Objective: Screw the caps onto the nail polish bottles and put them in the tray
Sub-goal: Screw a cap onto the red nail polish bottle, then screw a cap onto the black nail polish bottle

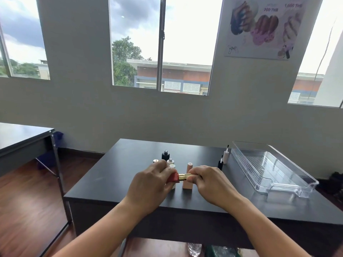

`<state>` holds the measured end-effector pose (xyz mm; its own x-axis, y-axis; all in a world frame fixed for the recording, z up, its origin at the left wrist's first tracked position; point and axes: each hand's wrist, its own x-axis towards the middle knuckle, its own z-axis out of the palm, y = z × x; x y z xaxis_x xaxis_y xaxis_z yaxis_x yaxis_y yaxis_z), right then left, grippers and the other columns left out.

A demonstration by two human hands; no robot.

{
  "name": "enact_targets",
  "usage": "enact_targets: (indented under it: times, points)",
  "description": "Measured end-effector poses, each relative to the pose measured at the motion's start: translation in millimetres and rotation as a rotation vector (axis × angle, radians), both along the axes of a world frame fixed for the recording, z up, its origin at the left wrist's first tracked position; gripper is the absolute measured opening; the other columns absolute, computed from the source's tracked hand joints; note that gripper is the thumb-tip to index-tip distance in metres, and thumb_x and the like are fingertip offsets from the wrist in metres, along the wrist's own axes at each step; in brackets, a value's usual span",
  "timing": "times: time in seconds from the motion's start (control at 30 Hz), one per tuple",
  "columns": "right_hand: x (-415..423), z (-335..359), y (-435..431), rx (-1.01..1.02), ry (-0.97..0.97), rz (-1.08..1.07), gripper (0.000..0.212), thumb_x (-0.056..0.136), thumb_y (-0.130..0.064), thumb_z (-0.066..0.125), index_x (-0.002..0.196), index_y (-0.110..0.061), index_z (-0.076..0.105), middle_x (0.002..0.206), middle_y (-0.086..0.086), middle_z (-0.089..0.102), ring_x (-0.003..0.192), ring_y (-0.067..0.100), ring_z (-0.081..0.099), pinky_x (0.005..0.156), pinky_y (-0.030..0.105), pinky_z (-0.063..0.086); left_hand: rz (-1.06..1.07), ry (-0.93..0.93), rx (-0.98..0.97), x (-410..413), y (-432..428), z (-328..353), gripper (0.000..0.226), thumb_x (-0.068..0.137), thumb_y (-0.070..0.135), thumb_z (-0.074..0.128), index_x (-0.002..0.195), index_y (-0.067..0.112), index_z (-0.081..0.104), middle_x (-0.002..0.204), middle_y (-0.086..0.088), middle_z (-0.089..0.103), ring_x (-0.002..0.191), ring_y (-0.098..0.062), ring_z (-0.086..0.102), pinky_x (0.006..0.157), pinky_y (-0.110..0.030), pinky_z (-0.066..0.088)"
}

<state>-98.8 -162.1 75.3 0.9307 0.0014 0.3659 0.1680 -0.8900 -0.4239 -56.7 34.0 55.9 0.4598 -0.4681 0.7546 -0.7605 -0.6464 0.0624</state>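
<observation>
While the left hand (150, 182) holds the red bottle (172, 178) above the desk (115, 175), the right hand (209, 180) pinches its gold cap (183, 176); keep both straight and turn gently.

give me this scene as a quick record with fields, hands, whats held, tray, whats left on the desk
left hand: grips red bottle, held sideways
right hand: grips gold cap at the bottle's neck
tray: clear, nothing inside, right side of desk
open bottles: black bottle and pale ones behind the left hand
pink bottle: upright, capped, between the hands
loose caps: white cap and black cap, brushes up, beside tray
</observation>
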Motion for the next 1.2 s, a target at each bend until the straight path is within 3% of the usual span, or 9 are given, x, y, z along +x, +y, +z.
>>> enact_targets:
  times: [0.13,0.23,0.37,0.5,0.63,0.73,0.87,1.03,1.2]
  points:
    - [4,-2,-1,0.066,-0.022,0.011,0.012,0.09,-0.028,0.062,0.087,-0.024,0.073,0.06,-0.008,0.056,0.056,0.007,0.047,0.055,0.019,0.035,-0.001,0.031,-0.024,3,1,0,0.024,0.072,0.029,0.084,0.094,0.025,0.074,0.083,0.006,0.063,0.067,-0.018,0.066,0.047,-0.027,0.051]
    - [5,0,-3,0.298,-0.006,0.078,0.008,0.088,-0.029,0.068,0.09,-0.026,0.075,0.052,-0.016,0.053,0.047,0.002,0.043,0.05,0.016,0.034,-0.006,0.154,-0.114,7,3,2,0.02,0.077,0.034,0.08,0.095,0.031,0.072,0.087,0.008,0.061,0.069,-0.017,0.065,0.055,-0.029,0.053]
    - [3,21,-13,0.581,-0.013,0.133,0.028,0.088,-0.038,0.066,0.113,-0.026,0.067,0.063,-0.009,0.06,0.047,0.003,0.051,0.043,0.023,0.045,-0.018,0.353,-0.268,17,12,8,0.024,0.074,0.041,0.081,0.094,0.04,0.067,0.089,0.016,0.065,0.071,-0.003,0.065,0.065,-0.019,0.052]
    - [13,30,-43,0.651,-0.174,-0.085,0.021,0.093,-0.032,0.062,0.1,-0.014,0.072,0.066,-0.001,0.061,0.048,0.008,0.052,0.045,0.026,0.047,-0.023,0.61,-0.498,41,36,15,0.028,0.067,0.046,0.082,0.087,0.046,0.062,0.078,0.022,0.072,0.071,0.005,0.069,0.067,-0.017,0.052]
    - [28,12,-81,0.651,-0.183,-0.308,0.019,0.091,-0.023,0.064,0.097,-0.005,0.071,0.069,0.005,0.063,0.055,0.019,0.054,0.054,0.035,0.049,0.005,0.805,-0.57,66,56,6,0.027,0.065,0.043,0.083,0.086,0.033,0.068,0.079,0.009,0.077,0.081,-0.01,0.074,0.085,-0.039,0.057]
    - [40,-11,-104,0.614,-0.137,-0.433,0.022,0.087,-0.019,0.067,0.103,-0.003,0.067,0.084,0.01,0.067,0.063,0.024,0.061,0.061,0.041,0.056,0.053,0.86,-0.526,79,61,-5,0.022,0.071,0.033,0.086,0.085,0.029,0.07,0.074,0.014,0.077,0.081,-0.005,0.073,0.086,-0.034,0.055]
    - [54,-35,-122,0.526,0.0,-0.529,0.039,0.084,-0.023,0.072,0.117,-0.007,0.06,0.11,0.016,0.067,0.097,0.035,0.066,0.086,0.053,0.055,0.089,0.896,-0.477,88,63,-13,0.017,0.072,0.029,0.086,0.082,0.03,0.072,0.069,0.016,0.076,0.079,-0.003,0.071,0.079,-0.035,0.056]
    - [68,-45,-123,0.473,0.067,-0.539,0.056,0.081,-0.027,0.075,0.128,-0.005,0.057,0.113,0.015,0.067,0.104,0.035,0.065,0.093,0.049,0.052,0.101,0.926,-0.394,92,60,-19,0.02,0.068,0.013,0.086,0.075,0.029,0.076,0.067,0.013,0.076,0.07,-0.003,0.07,0.076,-0.033,0.057]
    - [77,-45,-115,0.381,0.061,-0.57,0.047,0.081,-0.029,0.073,0.121,-0.007,0.064,0.118,0.014,0.069,0.113,0.034,0.061,0.094,0.04,0.048,0.135,0.97,-0.378,93,56,-24,0.023,0.066,0.011,0.087,0.076,0.029,0.078,0.071,0.013,0.076,0.079,-0.012,0.072,0.083,-0.031,0.057]
